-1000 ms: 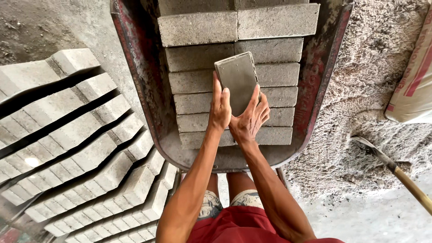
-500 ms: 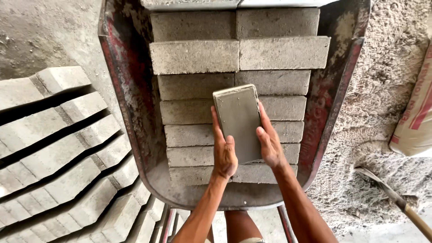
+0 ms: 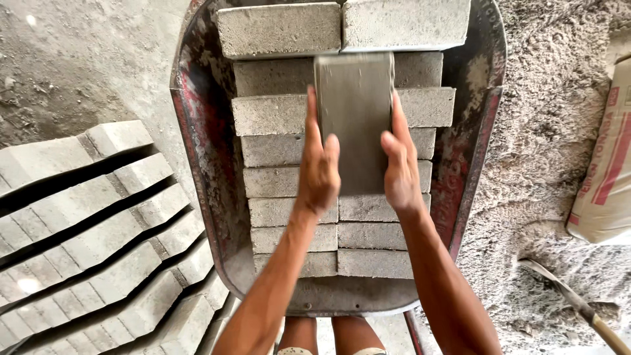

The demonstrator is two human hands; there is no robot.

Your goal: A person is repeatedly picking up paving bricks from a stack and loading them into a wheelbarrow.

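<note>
A: What's in the hands?

B: One grey brick (image 3: 355, 125). It's a flat block w/ straight edges, kind of long. The top face looks smooth and a bit blurry.

A: Where is it?

B: Up over the red wheelbarrow (image 3: 210, 164), above the stacked bricks (image 3: 282, 154) inside. It points away from the person, across the rows.

A: How do the hands hold it?

B: Left hand (image 3: 320, 171) grips the left long edge, fingers pointing up, thumb on top. Right hand (image 3: 401, 167) grips the right long edge the same way. Both closed tight on the brick, one per side. Both arms reach straight out from the bottom of the view.

A: What's the other stuff like?

B: Stacked bricks are rough, grainy, grey, laid in rows. Barrow is metal, round-edged, red paint worn off, dusty. Left of it, more grey blocks (image 3: 98, 230) lean in slanted rows on the dirt. Right side is a lumpy sand pile (image 3: 552, 118), a pale sack (image 3: 608, 164) w/ red print, & a shovel (image 3: 572, 299) w/ a wood handle.
</note>
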